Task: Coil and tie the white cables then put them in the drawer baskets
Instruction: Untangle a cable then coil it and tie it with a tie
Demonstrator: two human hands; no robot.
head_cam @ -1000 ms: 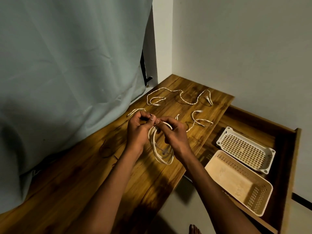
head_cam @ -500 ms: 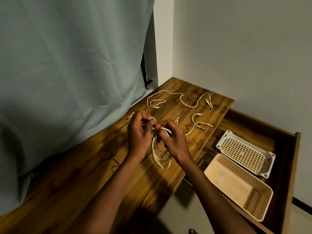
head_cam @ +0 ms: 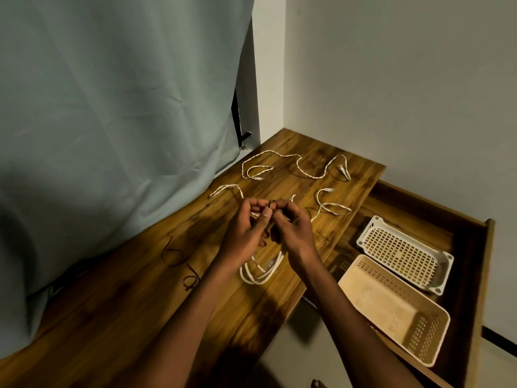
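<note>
A coiled white cable (head_cam: pixel 261 271) hangs from between my hands above the wooden table (head_cam: pixel 140 303). My left hand (head_cam: pixel 246 233) and my right hand (head_cam: pixel 291 231) meet at the top of the coil, and their fingertips pinch a thin dark tie (head_cam: pixel 272 203) there. A long loose white cable (head_cam: pixel 296 166) lies at the table's far end. A shorter one (head_cam: pixel 331 207) lies near the right edge, and another piece (head_cam: pixel 226 189) shows behind my left hand. Two baskets sit in the open drawer (head_cam: pixel 475 275): a white one (head_cam: pixel 402 253) and a beige one (head_cam: pixel 391 306).
Two dark ties (head_cam: pixel 173 253) (head_cam: pixel 191 280) lie on the table left of my arms. A pale curtain (head_cam: pixel 112 121) hangs along the table's left side. White walls close off the corner behind the table and drawer.
Both hands have closed in together at the top of the coil, and a dark tie now shows between the fingertips. The coil hangs lower beneath them.
</note>
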